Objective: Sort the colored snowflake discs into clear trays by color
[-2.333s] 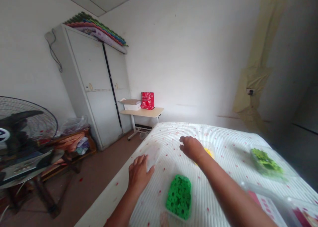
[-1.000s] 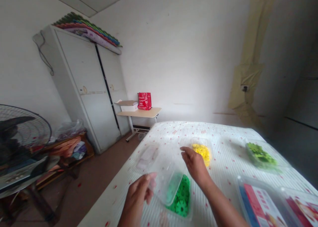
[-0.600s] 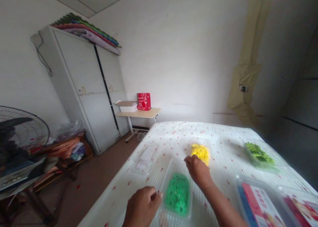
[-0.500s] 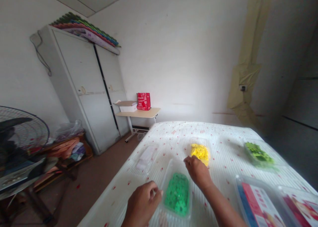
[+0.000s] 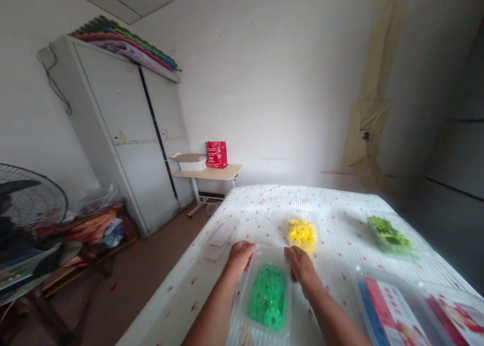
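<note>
A clear plastic container (image 5: 247, 305) holds green flower-shaped pieces (image 5: 267, 296). My left hand (image 5: 241, 257) grips its far left corner, fingers curled at the rim. On the opposite far corner, my right hand (image 5: 300, 263) has its fingers bent around the edge; its fingertips are partly hidden. Just beyond the right hand stands a clear tub with yellow pieces (image 5: 301, 232). To the left of the container lies a clear plastic lid or tray with a pale paper strip (image 5: 222, 234) on it.
A tub of light green pieces (image 5: 389, 233) is at the far right of the patterned tablecloth (image 5: 325, 205). Near right are clear boxes with printed cards (image 5: 393, 305). A fan (image 5: 32, 205), a cabinet (image 5: 132, 134) and a small table with a red bag (image 5: 216, 155) stand beyond.
My left hand has moved forward from the container's near left side to its far left corner. The right hand has come down and back from near the yellow pieces onto the container's edge.
</note>
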`<state>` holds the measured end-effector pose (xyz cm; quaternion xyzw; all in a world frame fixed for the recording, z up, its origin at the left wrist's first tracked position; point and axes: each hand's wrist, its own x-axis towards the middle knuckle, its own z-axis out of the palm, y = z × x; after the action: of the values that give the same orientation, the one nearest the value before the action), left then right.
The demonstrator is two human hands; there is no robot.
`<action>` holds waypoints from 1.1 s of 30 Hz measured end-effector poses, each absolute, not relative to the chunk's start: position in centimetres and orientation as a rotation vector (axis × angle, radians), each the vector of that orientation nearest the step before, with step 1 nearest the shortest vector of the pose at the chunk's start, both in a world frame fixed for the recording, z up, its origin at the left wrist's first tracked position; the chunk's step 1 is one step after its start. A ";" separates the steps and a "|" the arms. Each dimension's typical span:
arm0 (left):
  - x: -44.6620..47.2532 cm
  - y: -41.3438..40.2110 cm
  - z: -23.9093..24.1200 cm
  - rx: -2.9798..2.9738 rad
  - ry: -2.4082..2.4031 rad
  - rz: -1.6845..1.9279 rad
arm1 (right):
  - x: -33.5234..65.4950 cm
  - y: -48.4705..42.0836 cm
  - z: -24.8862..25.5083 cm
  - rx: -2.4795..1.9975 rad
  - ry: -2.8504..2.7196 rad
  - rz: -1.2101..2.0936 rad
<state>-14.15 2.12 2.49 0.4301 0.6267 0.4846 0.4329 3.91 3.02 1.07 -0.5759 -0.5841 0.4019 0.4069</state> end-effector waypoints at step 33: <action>-13.6 2.0 1.3 1.258 1.560 1.326 | 2.9 2.1 0.5 -1.346 -1.287 0.810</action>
<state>-13.59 1.98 1.29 0.4881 0.6054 0.5148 0.3609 2.90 2.09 0.48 -0.5631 -0.5385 0.3389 0.5273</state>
